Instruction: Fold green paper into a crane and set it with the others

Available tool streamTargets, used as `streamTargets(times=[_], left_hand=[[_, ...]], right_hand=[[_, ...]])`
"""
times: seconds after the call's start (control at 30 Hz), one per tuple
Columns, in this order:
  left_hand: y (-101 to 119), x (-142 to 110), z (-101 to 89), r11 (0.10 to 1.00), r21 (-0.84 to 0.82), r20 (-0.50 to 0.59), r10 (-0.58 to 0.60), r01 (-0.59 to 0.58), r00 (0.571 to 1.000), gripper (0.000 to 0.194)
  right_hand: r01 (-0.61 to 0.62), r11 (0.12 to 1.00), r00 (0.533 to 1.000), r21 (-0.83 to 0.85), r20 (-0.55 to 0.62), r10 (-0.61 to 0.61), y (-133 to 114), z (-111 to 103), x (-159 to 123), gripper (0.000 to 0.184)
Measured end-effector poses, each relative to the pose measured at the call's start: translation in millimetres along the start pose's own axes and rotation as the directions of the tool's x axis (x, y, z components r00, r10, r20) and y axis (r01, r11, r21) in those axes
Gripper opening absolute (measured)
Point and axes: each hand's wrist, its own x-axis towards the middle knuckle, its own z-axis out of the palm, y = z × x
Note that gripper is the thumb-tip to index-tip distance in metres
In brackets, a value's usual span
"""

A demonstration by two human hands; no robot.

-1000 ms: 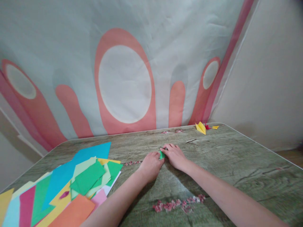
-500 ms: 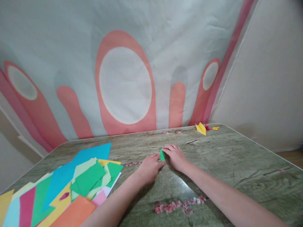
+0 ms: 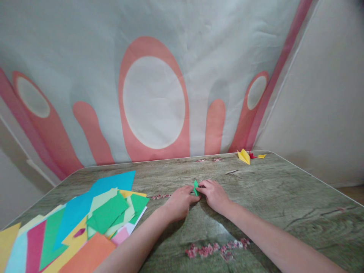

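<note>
A small folded piece of green paper (image 3: 196,187) stands between my two hands near the middle of the table. My left hand (image 3: 182,201) closes on it from the left, its thumb reaching along the near edge. From the right, the fingers of my right hand (image 3: 213,195) press against the same paper. Its shape is narrow, pointed at top and bottom. The fingertips cover part of its sides.
Loose coloured paper sheets, with green ones (image 3: 108,212), a blue one (image 3: 113,182) and an orange one (image 3: 88,254), lie at left. A yellow folded paper (image 3: 243,156) and a red folded paper (image 3: 252,155) sit at the far right of the wood-patterned table (image 3: 284,197).
The green paper looks narrower and more diamond-shaped. My right fingers have shifted from its top to its right side. The whole view has moved slightly.
</note>
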Motion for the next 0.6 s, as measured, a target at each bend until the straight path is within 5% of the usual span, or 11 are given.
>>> streamTargets(times=[0.2,0.3,0.37,0.6], left_hand=[[-14.0,0.7,-1.5,0.922,-0.387,-0.039,-0.003,-0.012,0.999,0.063],[-22.4,6.2,9.1,0.861,-0.489,-0.14,-0.234,0.138,0.962,0.055],[-26.1,8.9,18.3,0.872,-0.424,-0.244,-0.368,0.243,0.897,0.045],[-17.2,6.1,30.5,0.968,-0.131,-0.345,-0.247,0.214,0.905,0.034]], right_hand=[[0.009,0.999,0.999,-0.048,0.038,-0.007,-2.0,-5.1,0.3,0.025],[0.011,0.998,0.999,-0.064,0.046,-0.008,-2.2,-5.4,0.4,0.027],[0.018,0.998,0.999,-0.059,0.048,-0.016,-1.2,-4.4,0.3,0.027],[0.052,0.998,0.998,-0.028,0.03,-0.051,1.5,-2.7,0.2,0.028]])
